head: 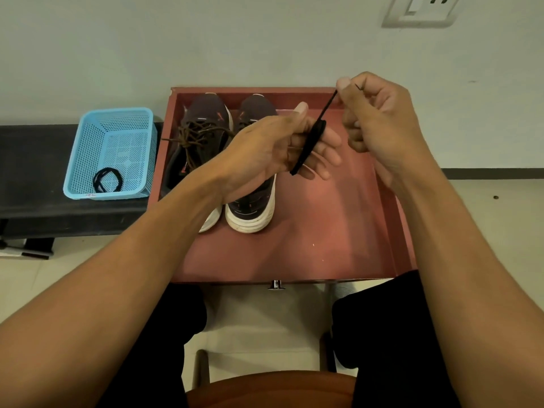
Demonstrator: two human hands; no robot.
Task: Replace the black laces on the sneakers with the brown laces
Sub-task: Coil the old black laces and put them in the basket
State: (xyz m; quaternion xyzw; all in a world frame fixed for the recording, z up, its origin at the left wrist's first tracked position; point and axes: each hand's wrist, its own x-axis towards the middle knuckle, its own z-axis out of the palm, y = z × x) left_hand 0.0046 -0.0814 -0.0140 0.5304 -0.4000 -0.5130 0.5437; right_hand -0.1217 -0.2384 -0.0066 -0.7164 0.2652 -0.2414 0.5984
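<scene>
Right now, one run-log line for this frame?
black lace: bundled | left hand: grips bundle | right hand: pinches its free end | blue basket: other black lace | sneaker beside basket: brown lace

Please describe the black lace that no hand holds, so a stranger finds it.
Left of the red tray stands a blue basket. A coiled black lace lies in its near corner, alone; the other black lace is held by the left hand and right hand.

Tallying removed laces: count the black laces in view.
2. One black lace coiled in the blue basket; the other lace bundled in the left hand, end pinched by the right hand. More may be hidden.
</scene>
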